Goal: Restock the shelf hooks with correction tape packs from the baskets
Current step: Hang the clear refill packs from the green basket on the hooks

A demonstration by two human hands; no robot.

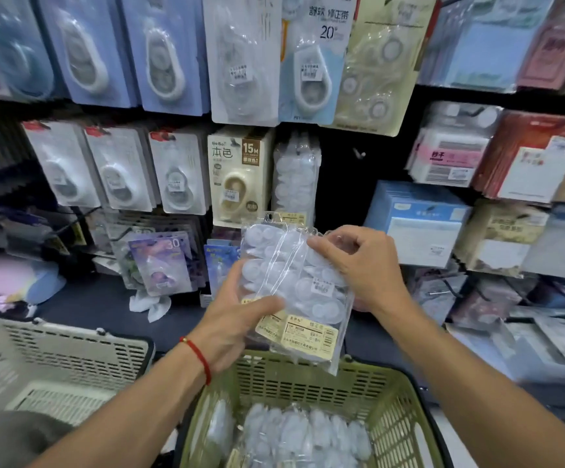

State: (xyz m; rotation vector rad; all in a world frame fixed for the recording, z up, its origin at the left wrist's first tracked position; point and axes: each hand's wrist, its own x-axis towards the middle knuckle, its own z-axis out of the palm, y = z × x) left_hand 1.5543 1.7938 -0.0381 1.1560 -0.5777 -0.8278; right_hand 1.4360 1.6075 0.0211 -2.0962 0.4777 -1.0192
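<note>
At the lower left, a beige basket stands beside a green basket; the green basket holds more clear correction tape packs lying in its bottom. The left hand, with a red string bracelet on its wrist, grips the lower left edge of a bundle of clear packs, thumb curled across the front and fingers behind. The bundle is held in the air above the far rim of the green basket, in front of the lower shelf rows, with its cream label cards at the top and bottom. The right hand pinches the upper right part of the same bundle, fingers curled over the clear film. Directly behind and above the bundle, a matching stack of clear packs hangs on the shelf, just beside a cream carded pack marked 15M. To the right of that stack, a bare hook projects from the dark back panel. Further right hang pads and notepaper packs.
</note>
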